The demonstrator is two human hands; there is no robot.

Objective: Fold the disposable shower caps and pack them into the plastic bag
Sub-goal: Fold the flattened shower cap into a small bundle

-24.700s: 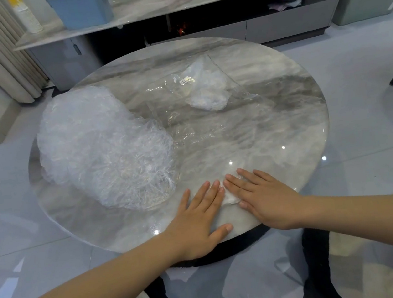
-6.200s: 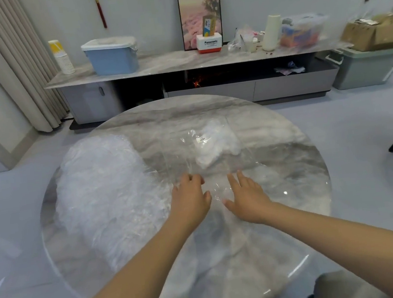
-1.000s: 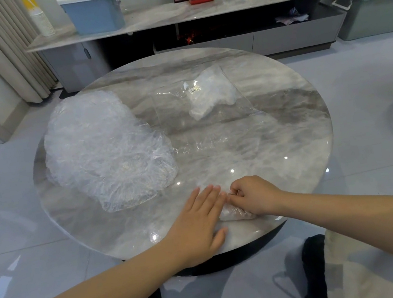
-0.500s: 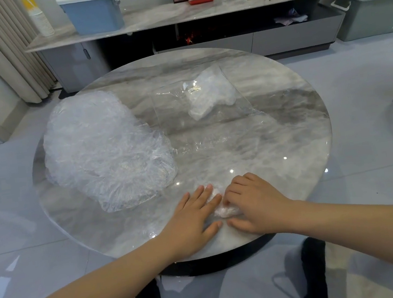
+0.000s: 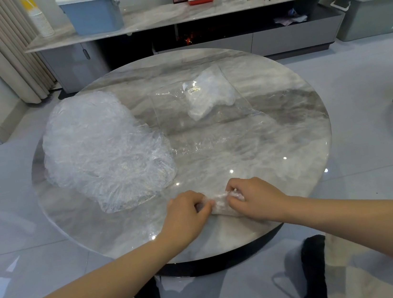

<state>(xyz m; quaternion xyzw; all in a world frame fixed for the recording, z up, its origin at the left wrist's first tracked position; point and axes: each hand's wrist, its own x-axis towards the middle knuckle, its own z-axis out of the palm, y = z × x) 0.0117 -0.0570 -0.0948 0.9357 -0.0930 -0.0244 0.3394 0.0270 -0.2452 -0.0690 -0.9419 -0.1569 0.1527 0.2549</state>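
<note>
Gone from flat palms half a second back to curled fingers now; left hand (image 5: 186, 215) and right hand (image 5: 254, 197) both pinching the folded cap (image 5: 220, 204) from either side at 6 o'clock on the marble table (image 5: 288, 136); loose pile of shower caps (image 5: 100, 149) sitting at 9 o'clock; plastic bag (image 5: 199, 103) lying flat toward 12, few folded caps inside.

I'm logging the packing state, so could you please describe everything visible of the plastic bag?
The plastic bag is clear, thin and glossy, lying flat just beyond the centre of the round marble table. A small label shows near its far edge. White folded shower caps lie inside. Neither hand touches it.
</note>
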